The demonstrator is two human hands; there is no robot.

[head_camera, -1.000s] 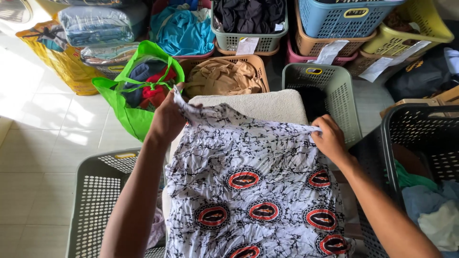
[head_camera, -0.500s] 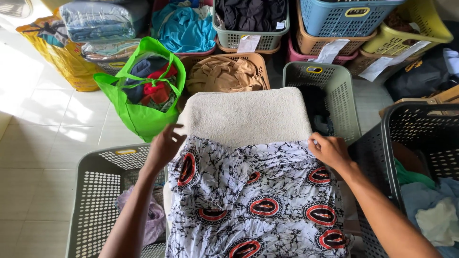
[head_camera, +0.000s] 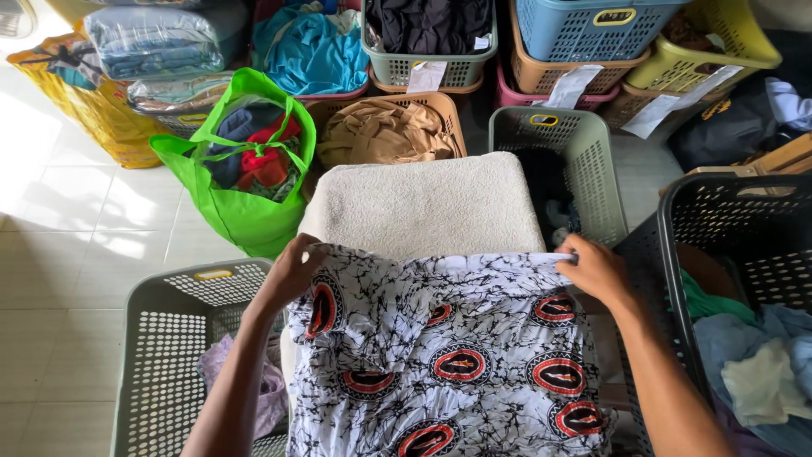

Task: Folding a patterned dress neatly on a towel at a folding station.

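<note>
Both hands are pinching the far edge of a white cloth printed with black branching lines and red ovals (head_camera: 448, 355). It lies spread over the near half of a cream towel-covered surface (head_camera: 423, 203), its near end spilling off toward the person. The left hand (head_camera: 292, 271) has its fingers closed on the cloth's far left corner, where the fabric bunches and folds over. The right hand (head_camera: 596, 269) has its fingers closed on the far right corner, right at the surface's right edge.

The cloth looks thin, light and limp: it wrinkles wherever it is not pulled taut and sags between the two grips. I would judge it needs holding at the corners or along a hem, with both hands apart, or it will slump and crease.

Grey laundry baskets (head_camera: 169, 338) flank the surface, and a green bag (head_camera: 245, 211) of clothes stands past its far left corner.
</note>
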